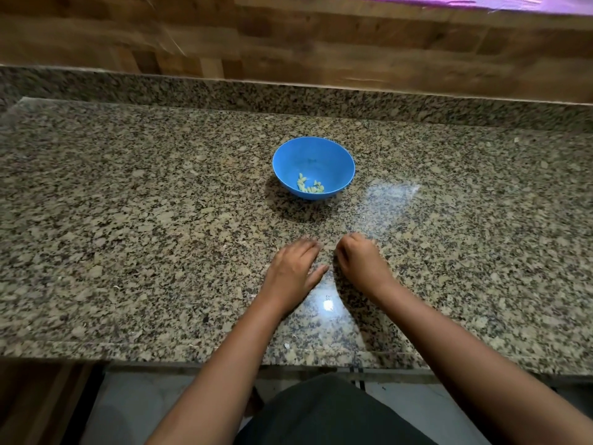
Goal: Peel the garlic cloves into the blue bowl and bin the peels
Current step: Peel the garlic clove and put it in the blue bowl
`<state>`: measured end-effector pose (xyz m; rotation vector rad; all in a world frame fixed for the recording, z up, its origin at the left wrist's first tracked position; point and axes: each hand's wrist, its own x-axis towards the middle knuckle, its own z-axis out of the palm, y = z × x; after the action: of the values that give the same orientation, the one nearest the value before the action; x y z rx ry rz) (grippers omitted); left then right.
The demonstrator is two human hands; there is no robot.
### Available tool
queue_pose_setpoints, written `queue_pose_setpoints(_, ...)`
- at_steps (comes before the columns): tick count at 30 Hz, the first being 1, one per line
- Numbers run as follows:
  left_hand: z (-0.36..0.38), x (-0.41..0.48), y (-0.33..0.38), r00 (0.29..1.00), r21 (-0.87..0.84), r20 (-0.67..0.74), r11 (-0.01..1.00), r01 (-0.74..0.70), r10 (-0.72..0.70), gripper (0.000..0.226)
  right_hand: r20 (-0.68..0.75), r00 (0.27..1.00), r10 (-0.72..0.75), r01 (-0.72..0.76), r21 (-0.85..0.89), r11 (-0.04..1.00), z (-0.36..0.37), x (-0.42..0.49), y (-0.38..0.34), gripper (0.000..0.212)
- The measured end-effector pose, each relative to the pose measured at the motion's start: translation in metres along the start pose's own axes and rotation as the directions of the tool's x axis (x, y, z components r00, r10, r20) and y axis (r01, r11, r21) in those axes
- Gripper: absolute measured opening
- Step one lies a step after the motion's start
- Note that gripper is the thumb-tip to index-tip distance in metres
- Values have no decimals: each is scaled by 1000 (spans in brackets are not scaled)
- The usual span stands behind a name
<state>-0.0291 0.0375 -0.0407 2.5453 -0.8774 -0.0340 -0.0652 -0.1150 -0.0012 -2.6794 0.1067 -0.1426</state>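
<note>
The left hand [292, 272] lies flat on the granite counter [128, 220], fingers straight and close together, thumb angled toward 3 o'clock. Just beside it the right hand [362, 261] has its fingers curled under, too blurred to tell whether they pinch anything. At 12 o'clock from the two hands, well apart, stands the one blue bowl [343, 162] with roughly ten pale garlic cloves [310, 185] in its bottom; bare counter runs wide to 9 and 3 o'clock, its front edge at 6 o'clock and a raised granite lip under the wooden wall [288, 43] at 12.
</note>
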Motion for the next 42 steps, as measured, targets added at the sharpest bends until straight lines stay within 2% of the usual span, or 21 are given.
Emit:
queue_pose_setpoints(2,-1,0,0,1000,-13,23,1000,10,-9,53,-28,1000,11,-9,43,999,3,-2,1,16)
queue_pose_setpoints(4,-4,1,4,998,-116,16,991,60,-59,46,-40,980,194,-181,219,959,1,-1,0,12)
queue_pose_setpoints(5,-8,2,7,993,-223,-3,968,112,-115,39,-15,949,315,-288,366,885,-1,1,-2,11)
queue_pose_setpoints(6,-12,4,11,982,-353,-15,920,169,-187,31,37,911,410,-367,523,769,-3,1,-3,11)
queue_pose_setpoints(8,-20,6,20,957,-573,-11,786,232,-290,18,191,849,492,-455,738,498,-8,-1,-11,13)
queue_pose_setpoints(11,-26,7,30,952,-667,-2,709,226,-306,8,416,791,449,-504,858,95,-12,-9,-27,11)
queue_pose_setpoints(12,-27,7,31,954,-675,-8,705,217,-301,7,462,779,424,-513,859,6,-13,-10,-30,11)
queue_pose_setpoints(14,-31,8,32,955,-692,-21,694,200,-297,5,525,759,386,-537,839,-86,-18,-10,-34,10)
queue_pose_setpoints(17,-35,11,32,959,-722,-9,665,191,-285,6,557,751,355,-569,818,-81,-26,-9,-36,9)
queue_pose_setpoints(20,-37,15,33,958,-728,47,647,226,-282,9,502,783,369,-551,834,34,-30,-7,-37,11)
queue_pose_setpoints(22,-39,17,37,942,-743,100,606,284,-320,13,383,837,392,-487,847,212,-29,-7,-38,12)
queue_pose_setpoints(25,-42,23,43,904,-793,208,476,380,-375,17,100,922,374,-314,759,571,-20,-10,-39,17)
queue_pose_setpoints(26,-43,26,43,900,-807,226,445,387,-373,18,26,935,355,-266,714,648,-18,-11,-40,17)
queue_pose_setpoints(27,-45,28,44,902,-824,234,418,383,-364,17,-15,938,345,-239,694,679,-17,-11,-41,15)
queue_pose_setpoints(28,-46,29,43,905,-841,235,393,373,-356,17,-13,935,353,-239,713,659,-18,-11,-41,14)
queue_pose_setpoints(31,-48,28,42,902,-896,249,270,353,-352,15,129,919,372,-322,791,520,-27,-7,-42,13)
queue_pose_setpoints(35,-48,24,38,881,-944,288,45,327,-375,15,193,917,348,-377,699,607,-32,-7,-40,14)
queue_pose_setpoints(37,-47,24,36,880,-952,292,-24,306,-373,15,188,919,347,-375,692,617,-30,-9,-37,11)
queue_pose_setpoints(39,-47,23,34,887,-955,282,-15,297,-365,14,201,918,343,-370,748,551,-29,-10,-36,9)
queue_pose_setpoints(42,-47,21,34,899,-946,263,90,312,-349,11,239,911,335,-374,823,428,-30,-8,-37,13)
